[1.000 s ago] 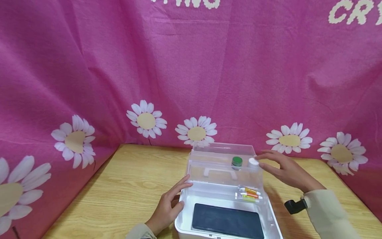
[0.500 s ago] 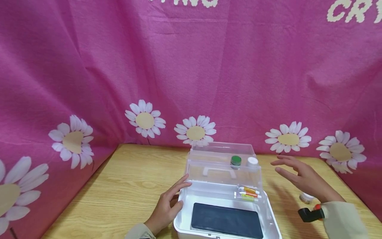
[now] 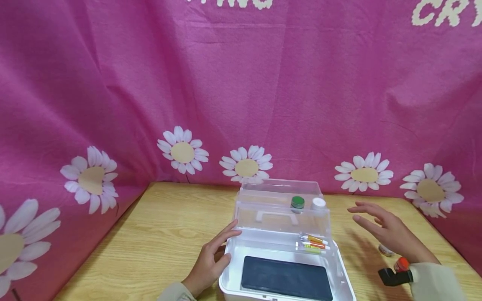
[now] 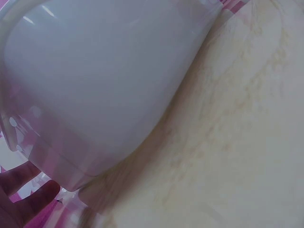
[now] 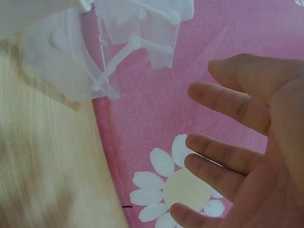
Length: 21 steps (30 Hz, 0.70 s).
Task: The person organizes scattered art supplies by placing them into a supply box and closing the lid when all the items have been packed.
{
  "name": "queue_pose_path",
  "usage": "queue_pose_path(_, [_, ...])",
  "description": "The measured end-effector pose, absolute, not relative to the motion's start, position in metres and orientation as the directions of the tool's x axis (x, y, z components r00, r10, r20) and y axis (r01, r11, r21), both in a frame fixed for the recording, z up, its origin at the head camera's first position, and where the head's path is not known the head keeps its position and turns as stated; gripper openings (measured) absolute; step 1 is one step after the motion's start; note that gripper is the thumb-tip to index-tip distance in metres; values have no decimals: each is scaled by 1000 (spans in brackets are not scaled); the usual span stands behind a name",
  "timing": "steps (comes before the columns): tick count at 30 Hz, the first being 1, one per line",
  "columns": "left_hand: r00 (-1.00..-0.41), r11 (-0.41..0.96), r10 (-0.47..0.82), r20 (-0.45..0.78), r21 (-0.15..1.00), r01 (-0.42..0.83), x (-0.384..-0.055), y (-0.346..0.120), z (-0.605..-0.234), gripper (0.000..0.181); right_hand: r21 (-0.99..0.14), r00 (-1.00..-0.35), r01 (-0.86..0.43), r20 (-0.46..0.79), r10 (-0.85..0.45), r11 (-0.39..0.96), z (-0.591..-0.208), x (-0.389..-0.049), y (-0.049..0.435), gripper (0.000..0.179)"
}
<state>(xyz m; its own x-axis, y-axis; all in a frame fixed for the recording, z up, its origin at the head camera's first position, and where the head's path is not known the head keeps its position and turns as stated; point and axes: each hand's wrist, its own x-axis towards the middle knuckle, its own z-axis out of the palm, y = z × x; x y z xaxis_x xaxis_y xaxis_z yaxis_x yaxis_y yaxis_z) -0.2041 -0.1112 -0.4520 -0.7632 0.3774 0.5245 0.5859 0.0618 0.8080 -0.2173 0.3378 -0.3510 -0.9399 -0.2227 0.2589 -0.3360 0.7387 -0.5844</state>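
Observation:
A white plastic box (image 3: 230, 281) with its clear lid and tiered trays folded out stands on the table. My left hand (image 3: 208, 262) rests its fingertips on the box's left edge; in the left wrist view, the fingers (image 4: 35, 202) touch the box wall. Inside the bottom lies a flat dark rectangular object (image 3: 286, 277). Several small tubes (image 3: 314, 244) with orange and yellow labels lie in the lower tray. A jar with a green lid (image 3: 297, 203) and a white-lidded jar (image 3: 319, 204) stand in the upper tray. To their right my right hand (image 3: 391, 232) hovers, holding nothing, fingers spread.
Beside the right forearm, partly hidden, stand a small jar (image 3: 385, 251) and a red-capped container (image 3: 401, 264) on the wooden table (image 3: 169, 234). A pink cloth with daisies (image 3: 301, 104) hangs behind the table and at its sides.
My right hand has let go of the white-lidded jar and moved right, away from the box. The jar and red-capped container by the forearm have come into view. The left hand stays put.

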Motion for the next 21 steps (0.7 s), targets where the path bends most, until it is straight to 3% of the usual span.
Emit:
queue_pose_path(10, [-752,70,383,536,795,602,-199,-111,-442,61,-638,-964,-264,198,-177,723,-352,-215,351,45])
queue_pose_path(21, [-761,60,387,520,810,584,-204,-112,-452,63,-615,-960,-268,240,-147,742,-357,-213,374,40])
